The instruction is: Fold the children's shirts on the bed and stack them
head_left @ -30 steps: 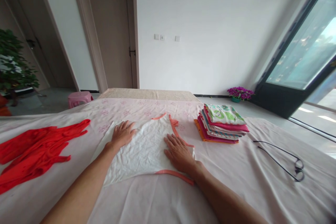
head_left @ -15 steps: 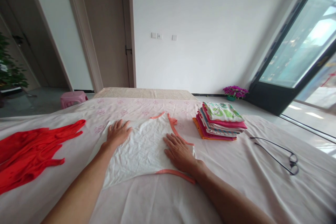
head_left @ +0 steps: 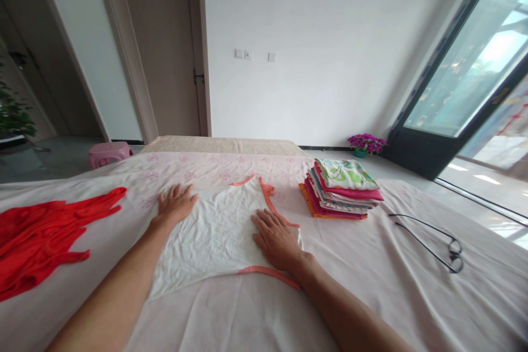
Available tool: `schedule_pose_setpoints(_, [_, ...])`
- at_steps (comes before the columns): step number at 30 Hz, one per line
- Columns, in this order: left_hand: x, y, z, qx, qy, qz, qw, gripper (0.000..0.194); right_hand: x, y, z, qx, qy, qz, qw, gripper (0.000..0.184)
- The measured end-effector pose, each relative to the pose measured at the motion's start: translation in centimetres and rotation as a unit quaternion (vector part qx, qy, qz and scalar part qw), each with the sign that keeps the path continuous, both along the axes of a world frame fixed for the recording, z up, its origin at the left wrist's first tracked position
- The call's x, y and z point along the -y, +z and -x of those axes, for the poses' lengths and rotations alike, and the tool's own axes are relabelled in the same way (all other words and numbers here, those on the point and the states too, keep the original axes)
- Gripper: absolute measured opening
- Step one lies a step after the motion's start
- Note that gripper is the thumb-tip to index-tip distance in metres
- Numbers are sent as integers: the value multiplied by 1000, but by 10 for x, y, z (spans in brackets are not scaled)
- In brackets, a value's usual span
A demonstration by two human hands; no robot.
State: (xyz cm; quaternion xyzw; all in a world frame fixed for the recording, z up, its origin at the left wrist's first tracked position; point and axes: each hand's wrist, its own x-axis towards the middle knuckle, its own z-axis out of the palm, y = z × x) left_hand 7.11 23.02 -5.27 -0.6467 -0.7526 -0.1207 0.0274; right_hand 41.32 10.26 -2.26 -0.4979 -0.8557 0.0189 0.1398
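Observation:
A white garment with orange trim [head_left: 218, 231] lies spread flat on the pink bed sheet [head_left: 371, 286]. My left hand [head_left: 174, 204] rests flat on its far left corner, fingers spread. My right hand [head_left: 275, 239] lies flat on its right side, fingers stretched out, just inside the orange strap. Both hands hold nothing.
A red garment [head_left: 45, 231] lies crumpled at the left. A stack of folded colourful clothes [head_left: 340, 187] sits to the right of the white garment. A dark wire hanger [head_left: 433, 236] lies further right. Beyond the bed are a pink stool [head_left: 109, 152], a purple flower pot [head_left: 365, 144] and a glass door [head_left: 466, 77].
My left hand has slid outward to the left across the white garment. My right hand has stayed almost in place. The view has shifted slightly.

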Motion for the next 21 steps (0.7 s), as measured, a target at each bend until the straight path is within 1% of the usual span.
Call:
schedule_pose_setpoints(2, [6,5,-6,-2,-14,-31,999,59,1,0,2,-2,-6,-8,1000,48])
schedule_pose_setpoints(3, [8,8,-11,0,-33,-49,998,57,1,1,3,-2,-9,-12,1000,48])
schedule_pose_setpoints(6, [14,16,-34,17,-124,-81,989,50,2,1,5,-1,-14,-24,1000,46])
schedule_pose_setpoints(8, [14,19,-56,33,-188,-75,979,50,2,1,6,2,-15,-30,999,45])
schedule_pose_setpoints(10, [11,19,-77,42,-243,-62,967,51,2,0,6,3,-14,-34,999,46])
schedule_pose_setpoints(13, [4,14,-98,41,-299,-41,952,54,0,-2,5,3,-9,-37,999,46])
schedule_pose_setpoints(16, [-6,8,-101,29,-318,-16,948,58,0,-1,5,6,-5,-37,999,45])
schedule_pose_setpoints(21, [-19,1,-88,8,-336,16,942,61,2,5,6,11,4,-36,999,44])
